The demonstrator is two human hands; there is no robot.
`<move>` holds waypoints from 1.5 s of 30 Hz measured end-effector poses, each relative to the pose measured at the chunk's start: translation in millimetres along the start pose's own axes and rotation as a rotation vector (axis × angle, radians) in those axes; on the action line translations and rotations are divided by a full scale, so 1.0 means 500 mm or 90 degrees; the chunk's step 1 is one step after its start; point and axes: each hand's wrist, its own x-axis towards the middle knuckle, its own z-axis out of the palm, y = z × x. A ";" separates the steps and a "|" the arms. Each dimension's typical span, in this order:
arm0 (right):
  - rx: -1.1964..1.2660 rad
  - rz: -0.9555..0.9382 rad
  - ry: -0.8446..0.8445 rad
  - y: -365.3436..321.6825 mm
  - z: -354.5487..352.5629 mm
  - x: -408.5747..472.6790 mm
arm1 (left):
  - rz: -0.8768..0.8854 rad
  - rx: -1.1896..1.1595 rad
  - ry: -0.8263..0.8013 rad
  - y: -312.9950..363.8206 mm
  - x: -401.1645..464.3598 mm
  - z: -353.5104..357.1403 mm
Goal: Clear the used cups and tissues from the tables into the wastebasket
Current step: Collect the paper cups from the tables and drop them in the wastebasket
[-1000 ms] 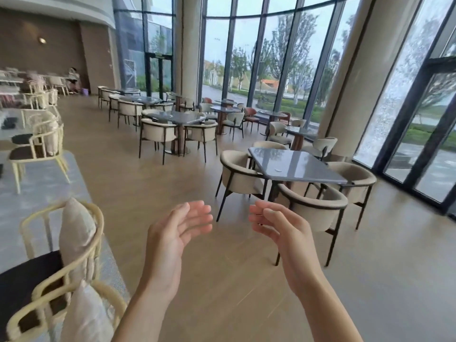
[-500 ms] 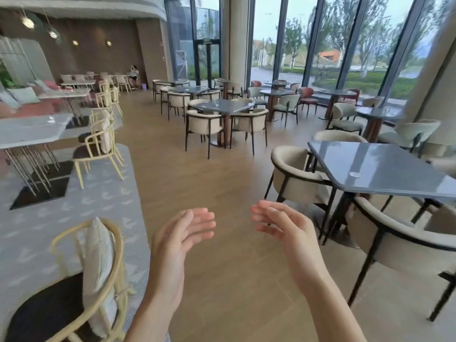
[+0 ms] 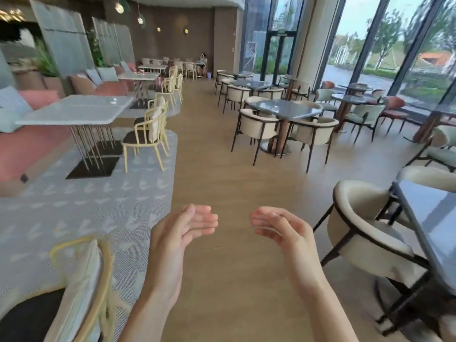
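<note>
My left hand (image 3: 181, 232) and my right hand (image 3: 283, 232) are raised in front of me over the wooden floor, palms facing each other, fingers straight and relaxed, holding nothing. A white marble table (image 3: 74, 112) at the left carries a small pale item (image 3: 113, 101), too blurred to name. A grey table (image 3: 283, 108) stands ahead to the right. I see no wastebasket that I can make out, apart from a small purple bin (image 3: 209, 75) far down the room.
A wooden aisle (image 3: 209, 156) runs ahead between yellow chairs (image 3: 145, 134) on a grey carpet at left and beige armchairs (image 3: 365, 233) with grey tables at right. A yellow chair (image 3: 84, 280) stands close at my lower left. A person sits far back.
The view has swung left: the near grey table slid to the right edge and the white tables and pink bench came into sight. Both hands stay raised and open.
</note>
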 end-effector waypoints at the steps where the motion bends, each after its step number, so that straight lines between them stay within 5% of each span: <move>1: -0.002 0.000 -0.004 0.014 0.006 0.050 | -0.002 -0.003 0.006 -0.022 0.046 0.007; 21: -0.001 -0.054 0.159 0.126 -0.054 1.116 | -0.029 0.005 -0.176 -0.332 1.087 0.399; 33: 0.048 -0.061 0.087 0.186 -0.100 1.863 | 0.021 0.035 -0.084 -0.493 1.701 0.663; 45: 0.009 -0.027 0.039 0.344 0.003 2.510 | 0.014 0.004 -0.012 -0.731 2.306 0.727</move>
